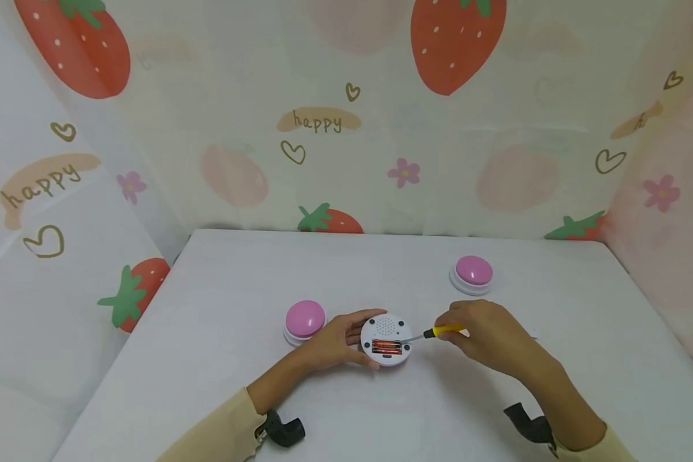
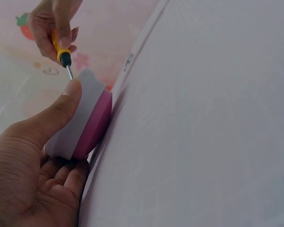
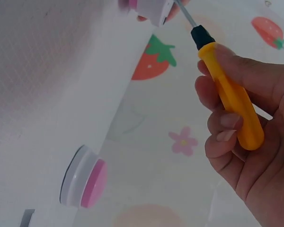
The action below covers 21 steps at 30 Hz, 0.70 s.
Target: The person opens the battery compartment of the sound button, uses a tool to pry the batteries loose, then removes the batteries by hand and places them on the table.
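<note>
A round white push-button [image 1: 386, 359] with a pink cap lies upside down on the table, two red batteries [image 1: 387, 347] showing in its open compartment. My left hand [image 1: 337, 340] holds it by the rim, thumb on the near side and fingers behind. In the left wrist view the pink cap [image 2: 95, 125] faces the tabletop. My right hand [image 1: 487, 333] grips a screwdriver [image 3: 234, 97] by its yellow handle. Its metal tip meets the battery compartment at the right end of the batteries; the exact contact is too small to tell.
A second pink-topped push-button [image 1: 305, 319] stands upright just behind my left wrist. Another upright push-button [image 1: 473, 273] stands farther back, beyond my right hand. A small grey piece [image 3: 27, 218] lies on the white table [image 1: 346, 269], mostly hidden by my right hand in the head view.
</note>
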{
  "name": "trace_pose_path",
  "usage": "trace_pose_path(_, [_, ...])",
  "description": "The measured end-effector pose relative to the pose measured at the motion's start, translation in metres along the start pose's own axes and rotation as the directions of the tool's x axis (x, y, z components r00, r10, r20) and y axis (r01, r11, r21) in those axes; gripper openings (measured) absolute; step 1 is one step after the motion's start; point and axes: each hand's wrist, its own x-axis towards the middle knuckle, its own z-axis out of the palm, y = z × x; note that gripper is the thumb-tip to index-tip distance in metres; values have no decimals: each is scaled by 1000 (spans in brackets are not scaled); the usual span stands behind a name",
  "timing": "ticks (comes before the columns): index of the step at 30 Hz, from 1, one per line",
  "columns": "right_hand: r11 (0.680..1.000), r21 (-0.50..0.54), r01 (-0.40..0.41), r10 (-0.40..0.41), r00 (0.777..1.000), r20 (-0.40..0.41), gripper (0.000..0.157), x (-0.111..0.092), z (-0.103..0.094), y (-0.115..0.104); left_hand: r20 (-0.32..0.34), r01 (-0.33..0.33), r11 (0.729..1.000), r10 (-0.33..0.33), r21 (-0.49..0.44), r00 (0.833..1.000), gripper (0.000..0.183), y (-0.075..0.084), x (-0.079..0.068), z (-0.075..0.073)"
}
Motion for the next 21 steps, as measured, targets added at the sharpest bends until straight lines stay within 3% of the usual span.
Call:
trace_pose_path(11, [1000, 1, -16, 16, 999, 30, 21, 1, 2, -6, -12, 14, 1000, -14, 15, 1000, 91, 2, -1, 1])
trace_pose_path(21, [998, 54, 14, -11, 998, -62, 17, 4, 10, -5, -16, -19, 1000, 19, 19, 1000, 90, -1, 2, 2])
